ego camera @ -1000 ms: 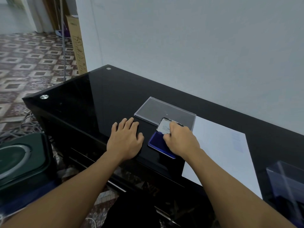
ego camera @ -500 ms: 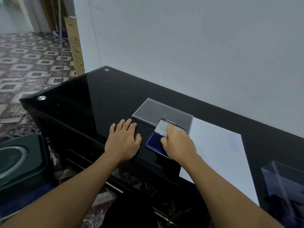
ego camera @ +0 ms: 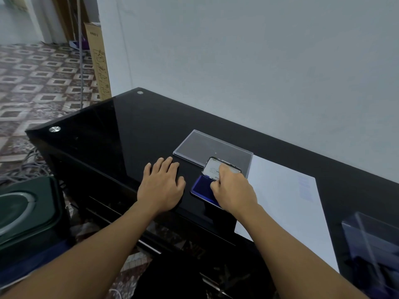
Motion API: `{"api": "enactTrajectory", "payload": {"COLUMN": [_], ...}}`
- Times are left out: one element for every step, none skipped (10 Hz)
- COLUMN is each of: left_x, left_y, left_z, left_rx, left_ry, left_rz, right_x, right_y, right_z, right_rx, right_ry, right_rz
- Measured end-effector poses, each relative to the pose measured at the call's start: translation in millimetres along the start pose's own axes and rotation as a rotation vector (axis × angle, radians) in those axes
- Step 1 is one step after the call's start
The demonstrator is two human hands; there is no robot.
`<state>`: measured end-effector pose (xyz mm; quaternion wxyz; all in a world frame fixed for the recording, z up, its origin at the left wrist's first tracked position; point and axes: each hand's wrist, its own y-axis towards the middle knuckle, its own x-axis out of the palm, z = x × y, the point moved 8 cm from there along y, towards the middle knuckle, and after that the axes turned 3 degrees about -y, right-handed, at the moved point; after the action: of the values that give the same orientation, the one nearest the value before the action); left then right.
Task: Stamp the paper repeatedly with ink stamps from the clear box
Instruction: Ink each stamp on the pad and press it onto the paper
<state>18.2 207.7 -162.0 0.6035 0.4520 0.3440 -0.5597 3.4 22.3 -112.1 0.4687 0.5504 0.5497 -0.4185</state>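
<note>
The right hand (ego camera: pixel 234 192) is seen bunched over the open blue ink pad in its shallow tin (ego camera: pixel 200 186), fingers curled downward. What is pinched beneath them is hidden, so a stamp can only be presumed. Just past those fingertips the tin's hinged lid with a white label inside (ego camera: pixel 212 169) is propped open, and beyond it a flat clear plastic lid (ego camera: pixel 207 147) is laid on the glossy black glass table (ego camera: pixel 121 130) with nothing seen in it. The left hand (ego camera: pixel 162 184) is spread flat on the glass, fingers straight, nothing held, its thumb just beside the pad. The white sheet of paper (ego camera: pixel 280 212) is found to the right of the right knuckles, with a faint column of pale blue marks (ego camera: pixel 303 188) near its far edge. The sheet is judged thin, light and liable to slide on glass, so it is best pinned flat by the idle fingers. Any stamp is expected to be small and rigid, to be taken by its upper body. The clear plastic box (ego camera: pixel 371 244) is parked beside the right forearm, with dark contents too blurred to name.
</note>
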Motion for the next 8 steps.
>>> {"api": "enactTrajectory", "payload": {"left_x": [0, 0, -1, -1, -1, -1, 0, 0], "left_y": [0, 0, 0, 0, -1, 0, 0, 0], "left_z": [0, -1, -1, -1, 0, -1, -1, -1], "left_rx": [-0.002, -0.004, 0.003, 0.005, 0.007, 0.006, 0.005, 0.001], "left_ry": [-0.003, 0.000, -0.002, -0.008, -0.005, -0.011, -0.005, -0.001], "left_rz": [-0.004, 0.001, 0.006, 0.005, 0.013, 0.013, 0.010, 0.014], "right_x": [-1, 0, -1, -2, -1, -1, -2, -4], "right_y": [-3, 3, 10, 14, 13, 9, 5, 1], "right_z": [-2, 0, 2, 4, 4, 2, 1, 0], "right_rx": [-0.009, 0.015, 0.029, 0.035, 0.028, 0.019, 0.019, 0.011], "right_ry": [-0.005, 0.011, 0.024, 0.023, 0.019, 0.021, 0.024, 0.027], "right_rz": [0.012, 0.000, -0.021, -0.040, -0.032, -0.023, -0.023, -0.016]}}
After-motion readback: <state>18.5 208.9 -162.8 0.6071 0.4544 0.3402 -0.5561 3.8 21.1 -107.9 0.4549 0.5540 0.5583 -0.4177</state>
